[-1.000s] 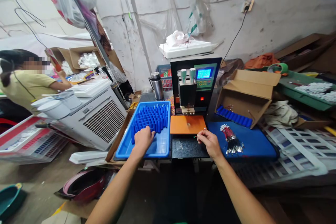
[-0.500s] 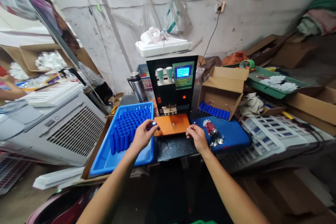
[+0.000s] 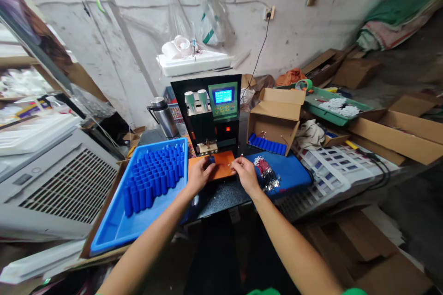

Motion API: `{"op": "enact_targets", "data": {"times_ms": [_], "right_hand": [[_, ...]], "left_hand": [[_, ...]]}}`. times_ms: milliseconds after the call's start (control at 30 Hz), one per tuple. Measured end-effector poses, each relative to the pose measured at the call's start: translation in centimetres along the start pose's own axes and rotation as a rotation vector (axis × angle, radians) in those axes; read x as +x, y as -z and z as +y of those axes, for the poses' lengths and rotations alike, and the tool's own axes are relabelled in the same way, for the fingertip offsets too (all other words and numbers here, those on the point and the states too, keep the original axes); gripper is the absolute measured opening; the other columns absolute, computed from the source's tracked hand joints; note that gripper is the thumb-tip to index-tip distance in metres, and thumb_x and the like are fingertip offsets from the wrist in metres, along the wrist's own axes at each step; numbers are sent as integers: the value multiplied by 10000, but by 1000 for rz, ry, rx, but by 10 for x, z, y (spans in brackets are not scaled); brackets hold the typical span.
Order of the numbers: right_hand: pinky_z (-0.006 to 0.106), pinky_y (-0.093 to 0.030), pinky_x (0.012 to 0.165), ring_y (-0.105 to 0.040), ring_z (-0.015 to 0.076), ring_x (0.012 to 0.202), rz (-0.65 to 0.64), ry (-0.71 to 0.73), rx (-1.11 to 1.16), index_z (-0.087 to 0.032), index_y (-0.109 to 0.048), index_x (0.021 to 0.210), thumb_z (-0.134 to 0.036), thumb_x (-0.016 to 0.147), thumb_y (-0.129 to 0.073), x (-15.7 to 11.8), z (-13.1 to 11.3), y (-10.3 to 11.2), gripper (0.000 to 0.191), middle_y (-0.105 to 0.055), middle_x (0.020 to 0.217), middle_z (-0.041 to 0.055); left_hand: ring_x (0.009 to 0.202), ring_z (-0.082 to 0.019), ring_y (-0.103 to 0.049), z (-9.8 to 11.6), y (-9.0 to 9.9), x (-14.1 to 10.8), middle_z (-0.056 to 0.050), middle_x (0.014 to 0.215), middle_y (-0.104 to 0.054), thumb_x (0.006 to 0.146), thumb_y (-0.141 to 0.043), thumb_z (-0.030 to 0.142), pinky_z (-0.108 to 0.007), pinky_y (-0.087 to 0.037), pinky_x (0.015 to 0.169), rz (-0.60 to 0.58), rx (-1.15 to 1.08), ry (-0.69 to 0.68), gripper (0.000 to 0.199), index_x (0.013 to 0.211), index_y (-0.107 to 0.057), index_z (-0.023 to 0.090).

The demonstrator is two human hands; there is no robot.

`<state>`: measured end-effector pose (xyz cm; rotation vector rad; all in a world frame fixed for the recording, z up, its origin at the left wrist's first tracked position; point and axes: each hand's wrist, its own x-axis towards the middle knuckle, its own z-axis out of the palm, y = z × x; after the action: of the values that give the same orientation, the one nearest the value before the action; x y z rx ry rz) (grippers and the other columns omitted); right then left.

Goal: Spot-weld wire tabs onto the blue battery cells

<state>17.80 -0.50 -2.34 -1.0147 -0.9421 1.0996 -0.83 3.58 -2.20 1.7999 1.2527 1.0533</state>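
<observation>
My left hand [image 3: 200, 175] is closed on a blue cylindrical battery cell [image 3: 212, 160], mostly covered by the fingers. It is over the orange plate [image 3: 223, 166], just below the electrodes [image 3: 208, 147] of a black spot welder [image 3: 224, 134]. My right hand [image 3: 245, 174] pinches a thin wire lead at the plate's right edge; only small pale tips show, the rest is hidden. Left of the machine, many upright blue cells [image 3: 155, 173] stand in a blue tray [image 3: 116, 238]. A bundle of red and black wire leads [image 3: 266, 173] lies on a blue pad [image 3: 294, 170] by my right hand.
An open cardboard box [image 3: 277, 110] with a row of blue cells stands behind the pad. A steel thermos [image 3: 162, 117] is behind the tray. White foam [image 3: 194, 63] rests on the machine. A green tray [image 3: 341, 110] and white crates [image 3: 321, 175] are at right, a grey air cooler [image 3: 65, 184] at left.
My left hand has brought the blue battery cell forward over the orange plate, under the electrodes. My right hand has come closer to it. The whole view has shifted, with things lying further left.
</observation>
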Motion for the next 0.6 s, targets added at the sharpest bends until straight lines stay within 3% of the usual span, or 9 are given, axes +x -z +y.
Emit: {"op": "enact_targets", "data": {"times_ms": [133,333,600], "right_hand": [[245,-484,569,-585,147,629,-12,-23,27,-194,-601,703,-378,698,-658,15,1,-20,193,-649,697,17],[247,-483,566,-582,148,598,-33,-35,19,-199,-597,678,-381,683,-646,35,10,-47,189,-631,650,0],[256,-478,585,-607,171,654,-56,20,-134,-201,-645,690,-343,720,-609,46,26,-56,150,-665,674,10]], "left_hand": [[972,-232,-651,0,-2,-1,-78,1047,-715,834,-578,411,-392,-491,939,-6,-10,-21,358,1080,-643,160],[976,-231,-668,-4,-4,-2,-88,1087,-715,852,-572,360,-392,-510,924,26,-56,-55,351,1133,-627,156],[1100,-236,-642,-7,-4,0,-109,1202,-685,862,-565,340,-406,-467,1016,33,-48,-91,375,1181,-611,147]]}}
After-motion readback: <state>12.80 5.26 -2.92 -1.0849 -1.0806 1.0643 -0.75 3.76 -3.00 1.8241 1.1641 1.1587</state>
